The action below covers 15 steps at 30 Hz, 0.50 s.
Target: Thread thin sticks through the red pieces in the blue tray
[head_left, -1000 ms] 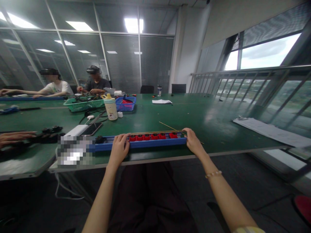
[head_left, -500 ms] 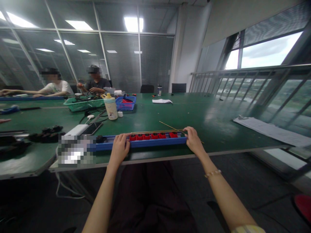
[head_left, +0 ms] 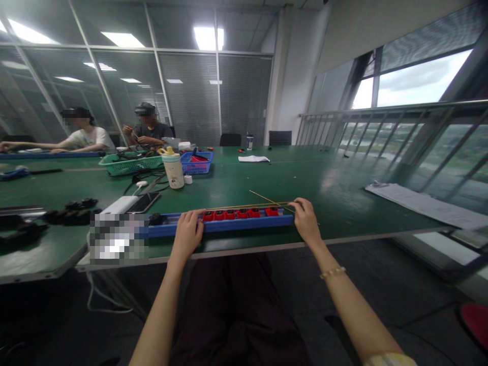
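Head view showed your left hand [head_left: 188, 229] closed over the blue rail [head_left: 246, 224] on the counter [head_left: 324, 188], long axis left to right; at its right end, your right hand [head_left: 305, 219] pinched 1 rod [head_left: 263, 205], parallel along the rail's far edge.

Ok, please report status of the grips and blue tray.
Left grip on blue tray, right grip at end of thin rod. Red blocks inside tray. Second rod slants close behind.
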{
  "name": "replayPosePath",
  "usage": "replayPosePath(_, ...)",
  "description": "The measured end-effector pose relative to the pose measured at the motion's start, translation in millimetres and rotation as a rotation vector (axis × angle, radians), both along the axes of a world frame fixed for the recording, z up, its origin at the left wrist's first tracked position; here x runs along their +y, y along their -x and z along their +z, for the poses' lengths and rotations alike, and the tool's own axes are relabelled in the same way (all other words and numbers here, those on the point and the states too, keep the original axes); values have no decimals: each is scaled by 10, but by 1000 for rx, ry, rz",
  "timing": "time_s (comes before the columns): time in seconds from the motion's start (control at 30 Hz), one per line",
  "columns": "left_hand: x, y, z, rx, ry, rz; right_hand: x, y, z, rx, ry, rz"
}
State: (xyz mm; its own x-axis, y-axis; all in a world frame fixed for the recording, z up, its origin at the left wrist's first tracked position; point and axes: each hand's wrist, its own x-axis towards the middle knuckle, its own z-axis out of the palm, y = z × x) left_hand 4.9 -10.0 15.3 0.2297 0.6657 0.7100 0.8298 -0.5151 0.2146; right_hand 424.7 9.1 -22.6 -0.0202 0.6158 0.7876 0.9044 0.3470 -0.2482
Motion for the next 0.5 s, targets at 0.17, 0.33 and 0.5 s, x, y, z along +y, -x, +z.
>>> replayPosePath(0.17, -2, -2, 0, 6, 2, 6, -38, -27, 1, 13, -64, 4)
replayPosePath(0.33, 1, -1, 1, 6, -5, -2, -66, -28, 32, -56, -55, 10)
replayPosePath(0.5, 24, 8, -16, 13, -5, -2, -38, -27, 33, -68, -127, -54)
